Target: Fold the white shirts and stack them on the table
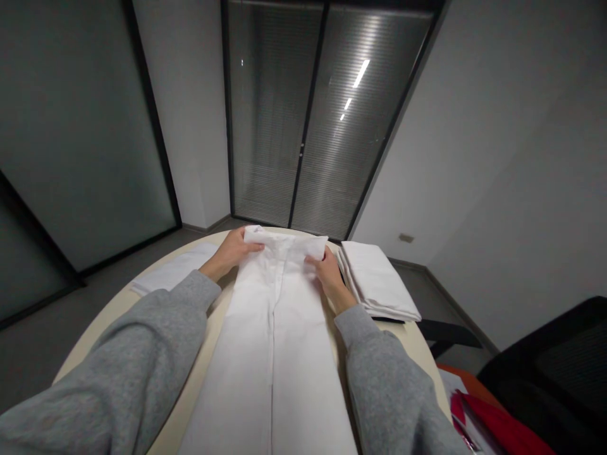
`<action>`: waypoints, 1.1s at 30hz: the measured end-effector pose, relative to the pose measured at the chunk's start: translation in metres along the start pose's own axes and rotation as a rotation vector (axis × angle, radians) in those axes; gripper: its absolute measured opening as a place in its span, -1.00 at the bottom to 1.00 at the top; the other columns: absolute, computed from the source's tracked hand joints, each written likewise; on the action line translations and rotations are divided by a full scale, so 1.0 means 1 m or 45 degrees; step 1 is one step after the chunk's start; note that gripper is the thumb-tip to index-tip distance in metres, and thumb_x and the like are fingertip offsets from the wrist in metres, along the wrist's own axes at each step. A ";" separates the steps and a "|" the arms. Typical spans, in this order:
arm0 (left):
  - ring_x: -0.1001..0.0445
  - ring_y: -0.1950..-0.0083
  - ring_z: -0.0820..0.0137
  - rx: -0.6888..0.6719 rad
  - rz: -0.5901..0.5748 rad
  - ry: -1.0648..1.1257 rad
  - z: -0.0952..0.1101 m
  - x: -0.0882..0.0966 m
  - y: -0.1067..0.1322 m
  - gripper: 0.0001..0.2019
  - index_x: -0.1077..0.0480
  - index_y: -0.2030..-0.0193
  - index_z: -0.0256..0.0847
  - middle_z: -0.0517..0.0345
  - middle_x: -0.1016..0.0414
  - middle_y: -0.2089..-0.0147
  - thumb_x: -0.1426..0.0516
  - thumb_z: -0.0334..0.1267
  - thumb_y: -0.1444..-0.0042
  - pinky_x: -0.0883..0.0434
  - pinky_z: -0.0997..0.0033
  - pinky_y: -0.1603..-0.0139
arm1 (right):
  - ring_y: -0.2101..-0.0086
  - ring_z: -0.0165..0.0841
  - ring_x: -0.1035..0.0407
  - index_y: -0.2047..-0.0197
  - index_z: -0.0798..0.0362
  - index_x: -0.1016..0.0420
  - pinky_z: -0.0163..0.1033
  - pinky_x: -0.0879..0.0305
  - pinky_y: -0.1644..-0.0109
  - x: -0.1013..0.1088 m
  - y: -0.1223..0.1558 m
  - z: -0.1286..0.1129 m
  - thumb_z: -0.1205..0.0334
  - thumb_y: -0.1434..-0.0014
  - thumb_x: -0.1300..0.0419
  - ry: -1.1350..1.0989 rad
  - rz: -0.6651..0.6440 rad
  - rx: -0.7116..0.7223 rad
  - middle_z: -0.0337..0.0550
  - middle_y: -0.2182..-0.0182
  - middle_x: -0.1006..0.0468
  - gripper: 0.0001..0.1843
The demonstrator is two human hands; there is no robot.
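The white cloth (251,341) is covering some fingers of the left hand (234,248) and the right hand (328,270), its near end is running off below them past the bottom edge, and look, right of those fingers a folded pile (377,278) is hiding most of a flat black thing (389,320).

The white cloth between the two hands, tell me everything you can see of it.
The white cloth looks like plain, matte fabric. It stretches lengthwise over the cream table, its near end running out of the picture. A lengthwise line, perhaps a fold or overlapping edge, runs down its middle. Its far end is creased and looks slightly raised; the left hand grips its left corner, thumb on top, and the right hand its right side.
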State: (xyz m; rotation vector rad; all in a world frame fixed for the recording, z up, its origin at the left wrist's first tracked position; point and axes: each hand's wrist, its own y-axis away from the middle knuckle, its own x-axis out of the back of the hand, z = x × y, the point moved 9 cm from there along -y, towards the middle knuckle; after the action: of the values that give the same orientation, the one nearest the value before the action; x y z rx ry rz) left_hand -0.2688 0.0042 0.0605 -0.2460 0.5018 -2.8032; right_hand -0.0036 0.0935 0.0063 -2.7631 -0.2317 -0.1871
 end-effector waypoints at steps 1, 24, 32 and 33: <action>-0.59 0.18 0.22 -0.048 -0.060 -0.070 0.012 -0.001 0.009 -0.54 -0.57 0.14 -0.24 0.11 -0.65 0.19 -0.44 -0.18 0.24 -0.48 0.27 0.09 | 0.15 -0.25 -0.51 -0.05 0.08 -0.42 -0.19 -0.42 0.05 0.001 0.005 -0.006 0.10 0.02 -0.22 0.006 -0.009 0.019 -0.07 0.08 -0.64 -0.46; -0.50 -0.12 0.17 -0.468 -0.728 -1.012 0.028 -0.032 0.191 -0.71 -0.57 0.11 -0.03 0.13 -0.64 -0.03 -0.07 -0.33 -0.13 -0.29 0.15 -0.24 | -0.29 -0.13 -0.26 -0.25 -0.04 -0.51 0.11 0.00 -0.44 0.017 0.204 -0.078 0.49 -0.02 -0.12 1.152 -0.740 0.576 -0.13 -0.26 -0.53 -0.29; -0.53 0.51 0.11 0.568 -0.131 -0.718 -0.038 0.027 0.112 -0.35 -0.46 -0.13 -0.25 0.08 -0.56 0.48 -0.17 0.24 -0.09 -0.41 0.18 0.38 | -0.02 -0.18 -0.44 0.06 0.03 -0.56 -0.07 -0.29 -0.18 0.026 0.172 -0.063 0.19 -0.33 -0.07 0.859 -0.297 0.240 -0.01 0.06 -0.59 -0.74; -0.52 0.54 0.10 0.673 -0.163 -0.667 -0.051 0.025 0.110 -0.27 -0.44 -0.18 -0.27 0.10 -0.55 0.52 -0.22 0.26 -0.04 -0.40 0.19 0.42 | -0.05 -0.16 -0.43 -0.01 0.06 -0.54 -0.07 -0.29 -0.19 0.032 0.159 -0.057 0.15 -0.34 -0.08 0.865 -0.204 0.160 0.05 0.01 -0.56 -0.70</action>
State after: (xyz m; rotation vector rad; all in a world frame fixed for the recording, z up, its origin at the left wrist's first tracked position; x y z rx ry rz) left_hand -0.2766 -0.0867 -0.0236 -0.8738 -0.3779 -2.7043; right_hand 0.0516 -0.0695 0.0097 -2.3879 -0.2663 -1.0786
